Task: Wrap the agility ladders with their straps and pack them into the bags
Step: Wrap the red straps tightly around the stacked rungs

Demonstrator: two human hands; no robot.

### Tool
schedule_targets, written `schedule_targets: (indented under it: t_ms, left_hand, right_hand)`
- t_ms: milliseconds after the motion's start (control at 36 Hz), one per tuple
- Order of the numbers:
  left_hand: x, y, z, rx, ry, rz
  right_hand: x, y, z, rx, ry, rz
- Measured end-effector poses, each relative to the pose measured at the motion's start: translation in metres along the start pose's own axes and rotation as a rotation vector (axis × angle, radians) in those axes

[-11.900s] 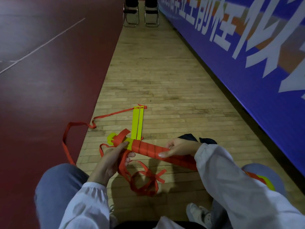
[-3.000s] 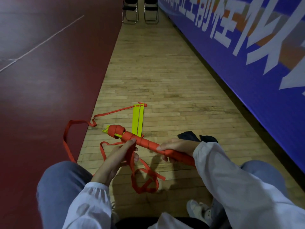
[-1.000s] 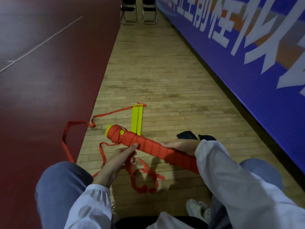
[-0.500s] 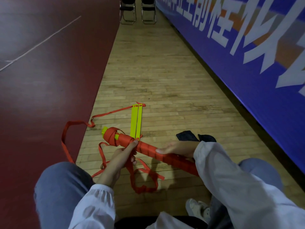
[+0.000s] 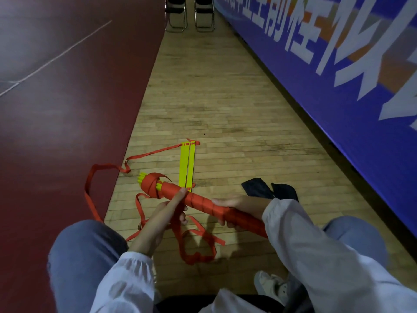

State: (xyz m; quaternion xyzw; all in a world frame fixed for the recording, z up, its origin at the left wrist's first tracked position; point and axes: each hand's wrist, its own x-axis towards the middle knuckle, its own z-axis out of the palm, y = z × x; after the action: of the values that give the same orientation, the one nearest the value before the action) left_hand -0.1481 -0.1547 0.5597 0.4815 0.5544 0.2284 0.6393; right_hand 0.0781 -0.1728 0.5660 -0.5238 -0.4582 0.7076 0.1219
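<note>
Wood strip flooring, pale and scuffed, runs as a narrow lane from the near edge to the far end of the hall. To its left lies a dark red court surface, crossed at far left by a white line. To its right a blue banner with large white characters stands along the wall, above a dark base strip. Two folding chairs stand side by side at the far end of the lane.

Task item: the wrapped ladder, yellow rungs bound in red turns, is held clear of the floor in front of me. It lies aslant, with yellow tips showing at its far-left end. My right hand has its fingers curled round the near-right half. My left hand lays its forefinger straight along the wrap, pressing it. The other fingers are closed on the strap, which hangs from that hand and loops on the wood below.

Loose webbing trails left onto the red surface. Two yellow rungs lie flat just beyond the bundle. A dark bag lies on the floor just beyond my right hand.
</note>
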Motion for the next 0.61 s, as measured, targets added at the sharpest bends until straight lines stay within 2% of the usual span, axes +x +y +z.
schedule_targets:
  t_ms: [194, 333, 472, 611]
  left_hand:
    - [0.009, 0.001, -0.004, -0.185, -0.02, -0.064]
    - [0.005, 0.006, -0.005, -0.222, -0.071, -0.089]
    - [0.006, 0.006, -0.004, -0.26, -0.01, -0.11]
    - [0.008, 0.005, -0.005, -0.31, -0.032, -0.142]
  right_hand:
    - [0.0, -0.007, -0.001, -0.166, 0.131, -0.076]
    - [0.0, -0.006, -0.009, -0.183, 0.188, -0.115]
    - [-0.006, -0.011, -0.007, -0.301, 0.292, -0.156]
    - [-0.006, -0.005, -0.005, -0.397, 0.381, -0.2]
